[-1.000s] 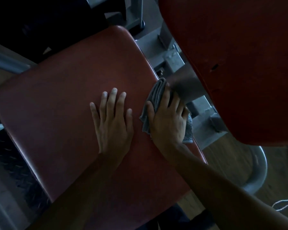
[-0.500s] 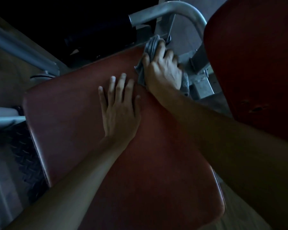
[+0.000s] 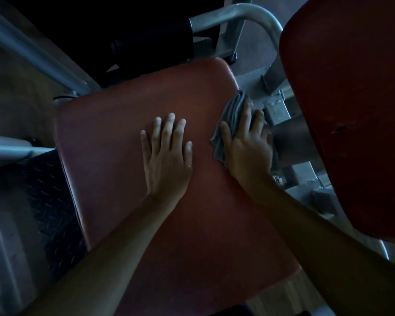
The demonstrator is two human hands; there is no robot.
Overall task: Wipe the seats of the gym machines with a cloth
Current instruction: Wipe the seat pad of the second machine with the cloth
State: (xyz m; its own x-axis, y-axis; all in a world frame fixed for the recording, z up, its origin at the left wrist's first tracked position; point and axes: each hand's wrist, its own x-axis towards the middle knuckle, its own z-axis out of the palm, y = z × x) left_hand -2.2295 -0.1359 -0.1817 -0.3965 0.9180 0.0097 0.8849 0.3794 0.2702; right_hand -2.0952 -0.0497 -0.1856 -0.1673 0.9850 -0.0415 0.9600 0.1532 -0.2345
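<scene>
Red seat (image 3: 128, 201), cloth (image 3: 232, 115) under right-hand fingers (image 3: 245, 119)

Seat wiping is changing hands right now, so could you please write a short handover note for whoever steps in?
Left hand: flat and open on the red seat, bracing, holding nothing.
Right hand: pressing the grey cloth onto the seat's right edge, beside the metal frame.
Done: cannot tell how much is wiped.
Left: the rest of this seat, perhaps the red pad at right, then other machines.
</scene>
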